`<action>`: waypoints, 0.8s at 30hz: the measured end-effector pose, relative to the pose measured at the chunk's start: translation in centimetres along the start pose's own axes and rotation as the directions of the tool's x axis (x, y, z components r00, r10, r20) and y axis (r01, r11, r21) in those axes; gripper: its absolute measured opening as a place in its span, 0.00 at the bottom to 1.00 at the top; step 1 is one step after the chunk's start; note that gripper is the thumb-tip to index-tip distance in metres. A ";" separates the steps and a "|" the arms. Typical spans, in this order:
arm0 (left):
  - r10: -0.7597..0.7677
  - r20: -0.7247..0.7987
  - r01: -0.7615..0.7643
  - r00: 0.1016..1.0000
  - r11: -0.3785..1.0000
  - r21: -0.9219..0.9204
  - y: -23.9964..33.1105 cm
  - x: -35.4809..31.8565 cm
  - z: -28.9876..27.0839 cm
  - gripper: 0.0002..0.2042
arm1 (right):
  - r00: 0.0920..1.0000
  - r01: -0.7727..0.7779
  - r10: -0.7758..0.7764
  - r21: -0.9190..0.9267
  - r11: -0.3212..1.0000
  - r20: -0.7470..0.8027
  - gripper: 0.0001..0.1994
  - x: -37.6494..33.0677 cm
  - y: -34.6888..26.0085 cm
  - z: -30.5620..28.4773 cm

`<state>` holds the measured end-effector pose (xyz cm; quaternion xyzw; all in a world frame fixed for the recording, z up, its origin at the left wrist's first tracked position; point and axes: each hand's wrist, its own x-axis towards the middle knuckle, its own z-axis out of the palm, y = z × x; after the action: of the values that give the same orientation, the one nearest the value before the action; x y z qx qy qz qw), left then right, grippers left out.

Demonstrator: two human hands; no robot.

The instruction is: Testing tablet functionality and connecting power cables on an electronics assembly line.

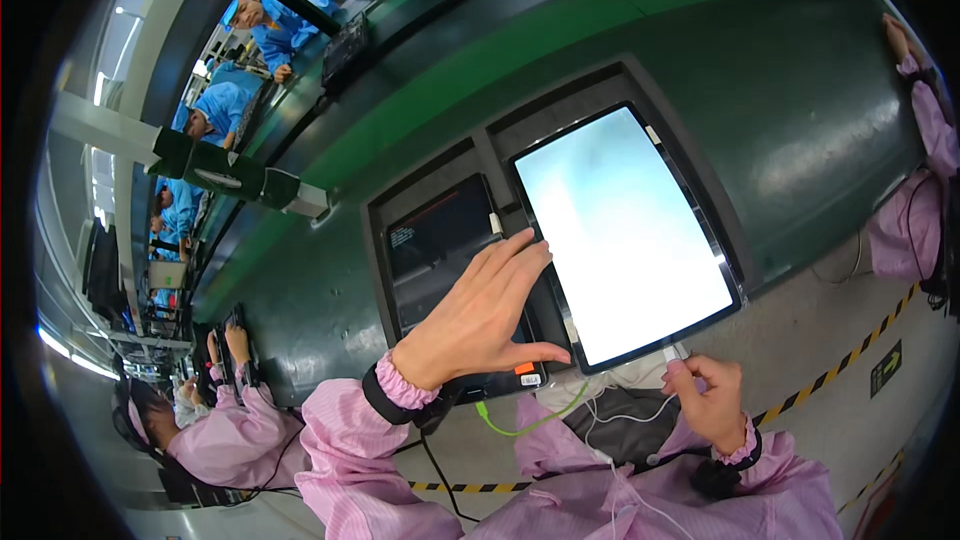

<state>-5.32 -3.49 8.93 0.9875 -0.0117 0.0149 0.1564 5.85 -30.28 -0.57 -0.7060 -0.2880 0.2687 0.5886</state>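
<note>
A tablet with a bright white screen lies tilted in the right bay of a dark tray. My left hand is open, fingers stretched out together and thumb apart, along this tablet's left edge and above a second, dark-screened tablet. Whether the palm touches the dark tablet I cannot tell. At the lower edge of the bright tablet, my right hand pinches the plug of a white cable. The plug meets the tablet's edge there; how far it sits inside is hidden by my fingers.
A green cable hangs from the dark tablet. The green bench extends around the tray. Co-workers in pink sit to my left and right; several people in blue work across the line. A post stands left of the tray.
</note>
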 end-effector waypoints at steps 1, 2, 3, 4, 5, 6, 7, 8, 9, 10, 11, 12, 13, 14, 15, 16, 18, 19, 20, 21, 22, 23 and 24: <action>-0.001 -0.005 0.001 1.000 1.000 -0.004 -0.1 0.0 0.1 0.45 | 1.000 0.000 0.000 0.003 1.000 0.002 0.10 0.0 0.0 0.0; 0.000 -0.013 0.000 1.000 1.000 -0.004 -0.1 0.0 0.2 0.45 | 1.000 0.023 -0.023 0.013 1.000 0.001 0.10 0.0 0.1 0.0; -0.003 -0.016 0.003 1.000 1.000 0.004 -0.2 0.1 0.2 0.45 | 1.000 0.017 -0.017 0.006 1.000 0.008 0.10 0.1 0.1 -0.1; -0.007 -0.016 0.007 1.000 1.000 0.010 -0.3 0.1 0.3 0.45 | 1.000 0.024 -0.024 0.008 1.000 0.013 0.10 0.1 0.2 -0.1; -0.015 -0.017 0.015 1.000 1.000 0.008 -0.3 0.1 0.3 0.45 | 0.999 0.032 -0.032 0.015 0.999 0.014 0.10 0.1 0.2 -0.1; -0.011 -0.008 0.011 1.000 1.000 0.013 -0.4 0.2 0.4 0.45 | 0.999 0.030 -0.030 0.014 0.999 0.022 0.10 0.1 0.2 -0.1; -0.011 -0.005 0.011 1.000 1.000 0.012 -0.4 0.1 0.4 0.45 | 0.999 0.033 -0.033 0.017 0.999 0.025 0.10 0.1 0.2 -0.1; -0.011 -0.005 0.011 1.000 1.000 0.014 -0.5 0.1 0.5 0.45 | 0.998 0.051 -0.052 0.025 0.998 0.026 0.10 0.2 0.3 -0.1; -0.015 -0.007 0.015 1.000 1.000 0.016 -0.5 0.0 0.5 0.45 | 0.999 0.035 -0.035 0.016 0.999 0.032 0.10 0.1 0.3 -0.1; -0.017 -0.010 0.017 1.000 1.000 0.021 -0.6 -0.1 0.5 0.45 | 0.999 0.033 -0.034 0.013 0.999 0.033 0.10 0.2 0.3 -0.1; -0.023 -0.012 0.023 1.000 1.000 0.021 -0.6 -0.2 0.5 0.45 | 0.999 0.027 -0.027 0.012 1.000 0.034 0.10 0.1 0.3 -0.1; -0.032 -0.029 0.032 0.999 0.999 0.010 -0.7 -0.2 0.5 0.43 | 0.999 0.030 -0.030 0.020 0.999 0.035 0.09 0.2 0.3 -0.1; -0.045 -0.050 0.045 0.998 0.999 -0.004 -0.9 -0.2 0.4 0.42 | 0.999 0.032 -0.033 0.027 0.999 0.036 0.09 0.2 0.3 -0.1; -0.059 -0.072 0.058 0.996 0.998 -0.017 -1.2 0.0 0.4 0.40 | 0.998 0.047 -0.048 0.043 0.998 0.036 0.09 0.2 0.3 -0.1; -0.088 -0.094 0.085 0.992 0.996 -0.027 -1.7 0.4 0.2 0.38 | 0.999 0.030 -0.031 0.033 0.999 0.038 0.09 0.2 0.3 0.0; -0.117 -0.118 0.113 0.986 0.993 -0.036 -2.3 1.0 0.1 0.36 | 0.999 0.028 -0.029 0.033 0.999 0.038 0.09 0.2 0.3 0.0; -0.190 -0.151 0.181 0.970 0.981 -0.074 -3.9 2.6 -0.3 0.29 | 0.999 0.005 -0.006 0.039 0.999 0.043 0.09 0.2 0.2 0.2; -0.189 -0.192 0.169 0.963 0.979 -0.115 -4.9 3.7 -0.4 0.27 | 0.999 -0.017 0.015 0.044 0.999 0.048 0.09 0.1 0.1 0.3; -0.198 -0.246 0.185 0.949 0.980 -0.072 -5.9 5.0 -0.3 0.25 | 0.999 -0.028 0.026 0.056 0.998 0.047 0.10 0.1 0.0 0.4; -0.194 -0.281 0.200 0.940 0.980 -0.006 -6.9 6.2 -0.3 0.25 | 0.997 -0.063 0.060 0.058 0.996 0.050 0.10 0.0 -0.1 0.5; -0.257 -0.234 0.244 0.938 0.966 -0.086 -7.6 7.1 -0.2 0.25 | 0.996 -0.085 0.082 0.069 0.994 0.043 0.10 -0.2 -0.1 0.6; -0.352 -0.169 0.325 0.921 0.931 -0.167 -8.0 7.8 0.0 0.26 | 0.995 -0.096 0.094 0.085 0.992 0.029 0.10 -0.2 -0.2 0.7; -0.347 -0.123 0.335 0.930 0.936 -0.106 -8.3 8.3 0.3 0.26 | 0.995 -0.101 0.099 0.082 0.991 0.028 0.10 -0.2 -0.2 0.7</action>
<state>3.24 4.12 6.33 0.9636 0.1705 0.0562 0.1981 5.21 -29.89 -0.49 -0.6912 -0.2479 0.3183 0.5996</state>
